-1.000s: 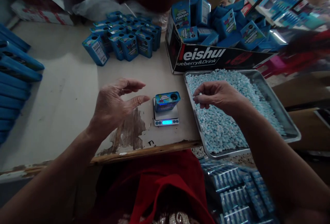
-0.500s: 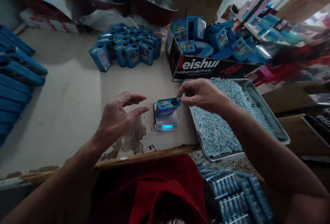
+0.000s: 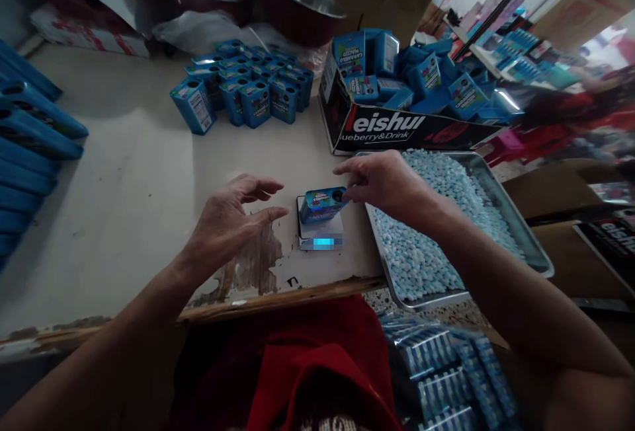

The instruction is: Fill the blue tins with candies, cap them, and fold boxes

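Note:
A small blue candy box [image 3: 317, 211] stands on a small digital scale [image 3: 335, 227] with a lit display. The box has a round dark hole at the right end of its top. My right hand [image 3: 381, 180] is at that end, its thumb close to the hole and its index finger stretched out apart from it. I see nothing between those fingers. To the left of the scale, my left hand [image 3: 233, 206] is held open, thumb and fingers apart, touching nothing. A metal tray [image 3: 538, 256] of pale blue and white candies [image 3: 421, 246] lies under and beside my right forearm.
Several blue boxes [image 3: 255, 102] stand grouped at the back, and more [image 3: 30, 160] line the left side. A black carton [image 3: 397, 128] full of blue boxes sits behind the tray. Metal bowls [image 3: 297, 4] are at the rear. Striped blue packs [image 3: 441, 378] lie below the table edge.
My right thumb and index finger, pinched on a small white candy before, are now apart, and the candy no longer shows. My left hand has hardly moved.

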